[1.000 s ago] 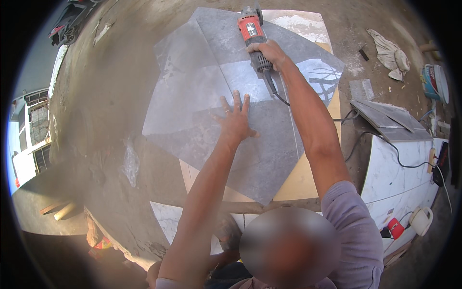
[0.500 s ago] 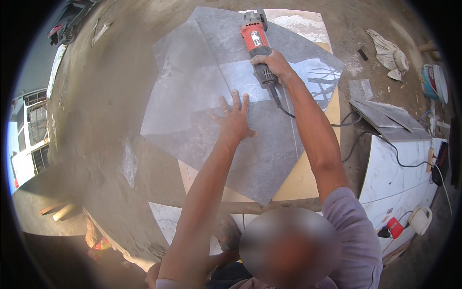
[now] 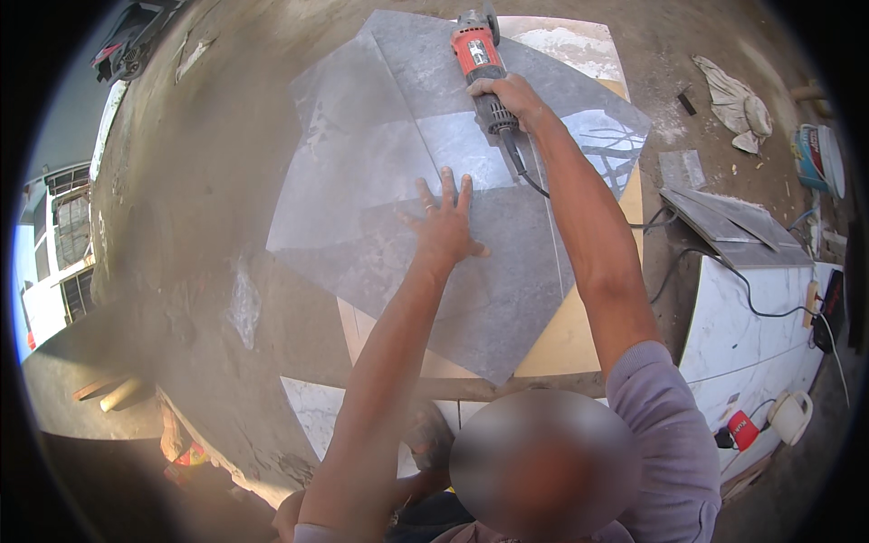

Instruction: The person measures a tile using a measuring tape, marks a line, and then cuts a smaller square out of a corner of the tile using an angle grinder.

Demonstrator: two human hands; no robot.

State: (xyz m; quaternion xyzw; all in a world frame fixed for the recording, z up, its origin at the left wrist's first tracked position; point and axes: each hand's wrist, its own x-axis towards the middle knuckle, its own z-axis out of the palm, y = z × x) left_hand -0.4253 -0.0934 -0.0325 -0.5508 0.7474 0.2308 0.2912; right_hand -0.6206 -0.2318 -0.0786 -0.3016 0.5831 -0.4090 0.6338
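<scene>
A large grey stone-look tile (image 3: pixel 362 181), with a pale scored line running down its right part, lies on other boards and tiles. My right hand (image 3: pixel 507 98) is closed around the dark body of a red and black angle grinder (image 3: pixel 473 52), whose disc is at the tile's far edge. The grinder's cord trails down beneath my right forearm. My left hand (image 3: pixel 444 222) rests spread on the tile, fingers apart, left of the scored line and nearer me than the grinder.
Stacked grey offcuts (image 3: pixel 724 222) and white marble-look tiles (image 3: pixel 747 326) lie right, with cords, a red plug (image 3: pixel 742 430) and a white jug (image 3: pixel 790 416). Behind them are a rag (image 3: pixel 733 100) and a bucket (image 3: pixel 815 154). A motorbike (image 3: pixel 127 50) stands back left. Haze blurs the left side.
My right hand and the grinder shifted toward me half a second ago and are now a little farther away again. My left hand stays nearly in place.
</scene>
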